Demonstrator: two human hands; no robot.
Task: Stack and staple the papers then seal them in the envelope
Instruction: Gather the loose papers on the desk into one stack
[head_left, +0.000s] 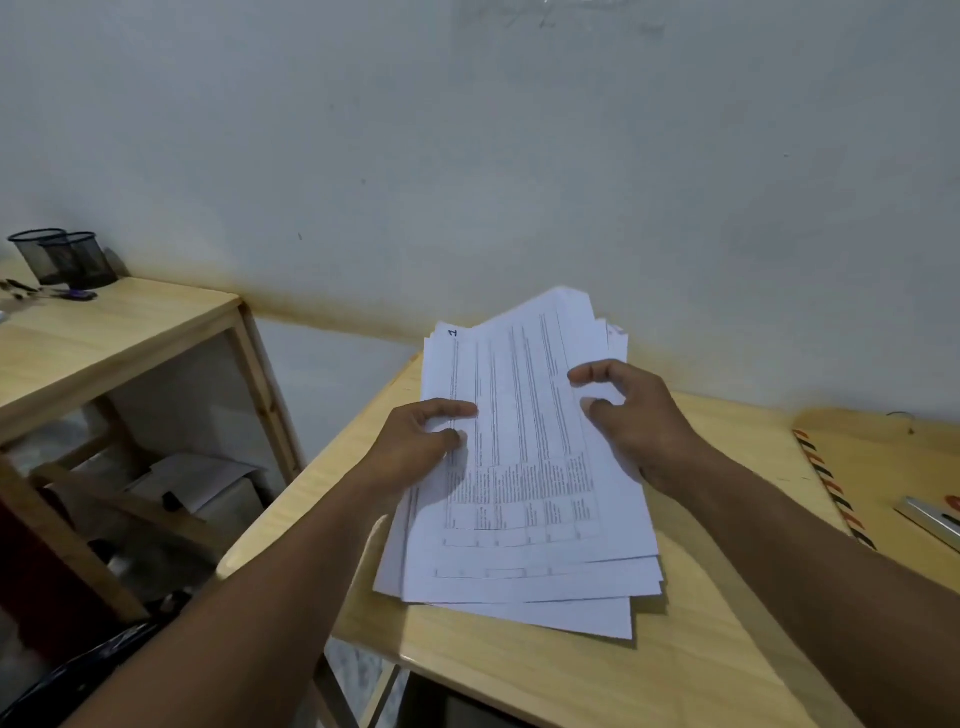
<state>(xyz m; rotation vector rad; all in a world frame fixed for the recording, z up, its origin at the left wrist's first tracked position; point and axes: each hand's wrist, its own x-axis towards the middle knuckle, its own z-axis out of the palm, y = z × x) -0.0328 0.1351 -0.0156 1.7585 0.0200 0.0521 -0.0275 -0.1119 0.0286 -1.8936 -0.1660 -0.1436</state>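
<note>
On the far left, two black mesh cups (67, 257) stand on a low wooden shelf (130, 332), well apart from my work.

My left hand (421, 441) pinches the left edge of the papers (519, 467), thumb curled on top and fingers tucked beneath.

The papers are over the desk (519, 670), in front of me between my hands. Their long axis runs away from me towards the wall, leaning a little to the right. The near ends are fanned out unevenly low over the wood; I cannot tell whether they touch it. The top sheet carries a dark "1" (453, 332) in its far left corner. Its printed table runs lengthwise down the sheet, so the page sits sideways to me, and the print is too small to read.

My right hand (623, 410) grips the right edge, fingers curled over onto the top sheet.

Further right, a brown envelope (883, 467) with a red and dark striped border lies flat on the desk, apart from the papers. A silvery strip (930, 522) lies on it, cut off by the picture's edge.
</note>
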